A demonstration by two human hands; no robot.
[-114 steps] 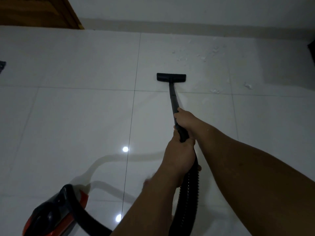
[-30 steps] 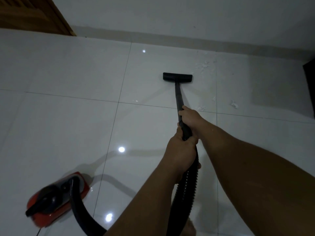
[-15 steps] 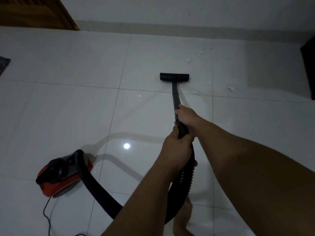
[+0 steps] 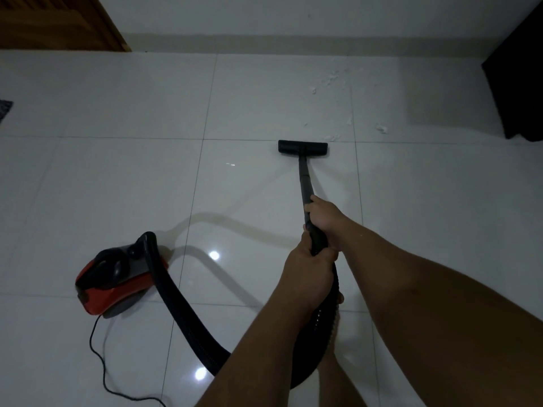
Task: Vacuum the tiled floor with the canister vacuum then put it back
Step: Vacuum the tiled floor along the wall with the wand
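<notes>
A black vacuum wand slopes down to a flat black floor nozzle that rests on the white tiled floor, just below a grout line. My right hand grips the wand higher up the shaft, and my left hand grips it just behind, where the ribbed hose begins. The black hose loops under my arms to the red and black canister at lower left. White debris is scattered beyond the nozzle, with a clump to its right.
The white wall and skirting run along the far edge. A wooden door stands at top left and a dark object at the right edge. A thin power cord trails from the canister. A dark mat corner shows far left.
The nozzle has been drawn back toward me, from the far tile to just below the grout line. The canister has come further into view at lower left.
</notes>
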